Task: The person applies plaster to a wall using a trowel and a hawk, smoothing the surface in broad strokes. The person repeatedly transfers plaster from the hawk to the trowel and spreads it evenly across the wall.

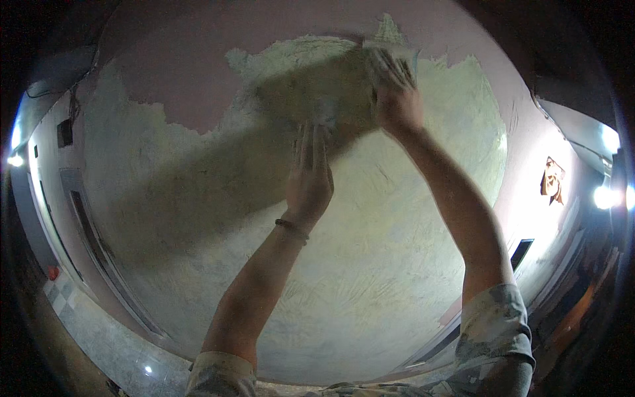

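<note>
A wall with pale greenish plaster [370,245] spread over its mauve paint fills the middle of the view. High on it, my right hand [395,96] presses a flat, wide scraper [389,45] against the upper border of the plaster. Its fingers lie over the blade, which is mostly hidden and a little blurred. Lower and to the left, my left hand [309,175] reaches up with its fingers stretched, close to the wall. A bluish-white smear [324,112] shows by its fingertips; whether it is plaster or a thin tool is unclear. A dark bracelet [291,229] circles that wrist.
Bare mauve paint [192,53] runs above the ragged plaster border. Bright lamps [605,197] shine at the far right, and shadows of my arms fall across the wall. A picture [551,180] hangs on the right wall. Grey floor [126,344] shows at lower left.
</note>
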`<state>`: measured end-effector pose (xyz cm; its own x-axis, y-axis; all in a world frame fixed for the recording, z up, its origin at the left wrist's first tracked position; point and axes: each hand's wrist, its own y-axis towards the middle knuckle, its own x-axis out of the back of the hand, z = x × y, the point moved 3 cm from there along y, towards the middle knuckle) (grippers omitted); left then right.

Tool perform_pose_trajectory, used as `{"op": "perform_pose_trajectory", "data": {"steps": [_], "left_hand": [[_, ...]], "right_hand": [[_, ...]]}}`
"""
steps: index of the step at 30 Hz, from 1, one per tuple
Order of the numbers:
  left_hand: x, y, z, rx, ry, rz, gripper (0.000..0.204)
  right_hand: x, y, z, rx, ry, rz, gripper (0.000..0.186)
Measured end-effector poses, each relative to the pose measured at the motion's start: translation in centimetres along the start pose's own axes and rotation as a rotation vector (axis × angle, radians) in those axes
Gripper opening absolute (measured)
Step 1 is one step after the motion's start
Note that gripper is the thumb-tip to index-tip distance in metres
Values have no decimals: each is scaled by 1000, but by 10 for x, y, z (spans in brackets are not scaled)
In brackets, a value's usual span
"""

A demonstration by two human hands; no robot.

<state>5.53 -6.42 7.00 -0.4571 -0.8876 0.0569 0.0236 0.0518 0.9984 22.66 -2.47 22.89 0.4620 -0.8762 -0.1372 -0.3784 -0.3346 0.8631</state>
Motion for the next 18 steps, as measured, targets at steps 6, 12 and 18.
{"op": "perform_pose_trajectory", "data": {"steps": [6,12,18], "left_hand": [[4,-3,1,12,-126,-45,61],[3,-3,2,-35,-82,-139,61],[3,-6,5,-33,-139,-132,61]], "right_hand": [[22,-13,19,221,74,319,43],[5,36,3,8,-9,125,48],[0,-24,46,138,143,443,46]]}}
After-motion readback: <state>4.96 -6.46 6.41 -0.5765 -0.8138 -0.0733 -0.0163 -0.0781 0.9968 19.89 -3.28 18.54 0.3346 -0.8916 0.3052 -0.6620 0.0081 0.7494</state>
